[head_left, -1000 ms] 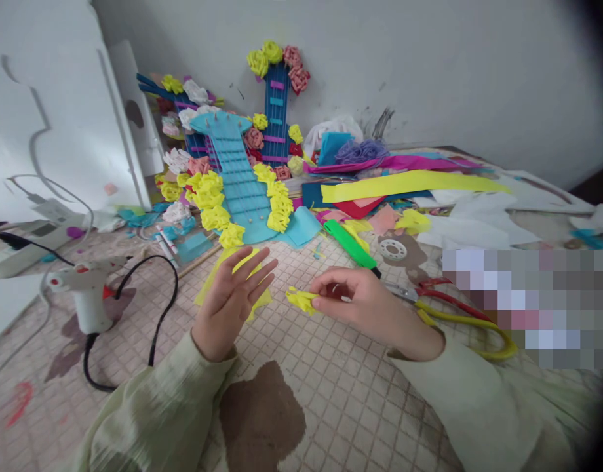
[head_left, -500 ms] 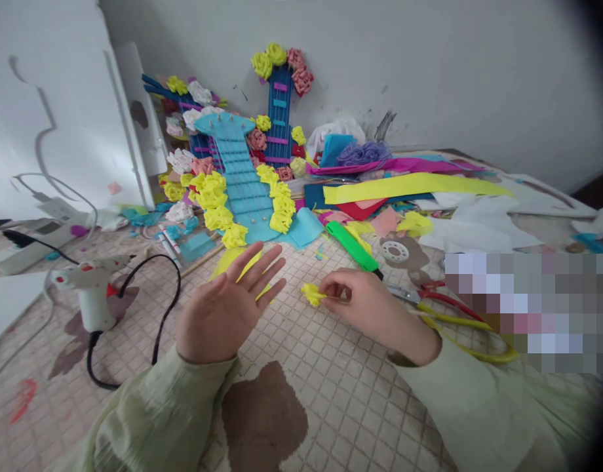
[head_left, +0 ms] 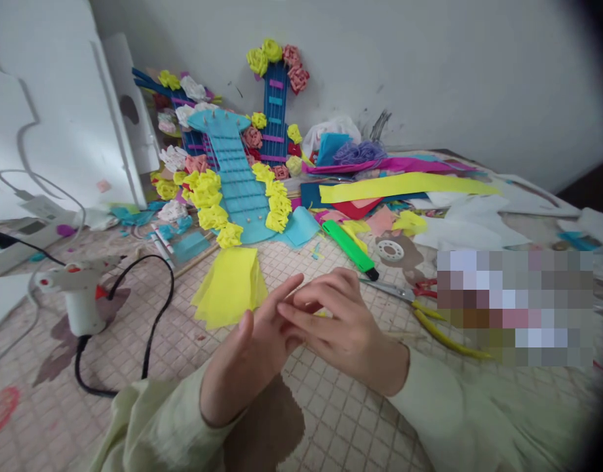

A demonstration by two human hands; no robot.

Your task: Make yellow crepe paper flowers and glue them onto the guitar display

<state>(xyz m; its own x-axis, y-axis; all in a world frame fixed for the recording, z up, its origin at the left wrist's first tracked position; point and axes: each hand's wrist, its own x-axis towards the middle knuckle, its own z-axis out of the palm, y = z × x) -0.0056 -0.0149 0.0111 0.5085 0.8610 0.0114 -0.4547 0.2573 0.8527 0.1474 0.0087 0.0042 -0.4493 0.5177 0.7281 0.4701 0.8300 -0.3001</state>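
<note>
Two sets of fingers meet over counter [head_left: 350,426]: left hand's [head_left: 250,377] extended, thumb apart, nothing seen in palm; right hand's [head_left: 350,334] bent against them, cannot tell if pinching anything. Step in hand looks like picking or rubbing at left fingers. Yellow sliver [head_left: 322,314] peeks out by right fingers, shape unclear. Yellow sheets [head_left: 227,288] lie flat just beyond left hand. Next move likely calls for parting hands, freeing fingers for yellow paper. Farther left, glue gun [head_left: 82,298] upright.
</note>
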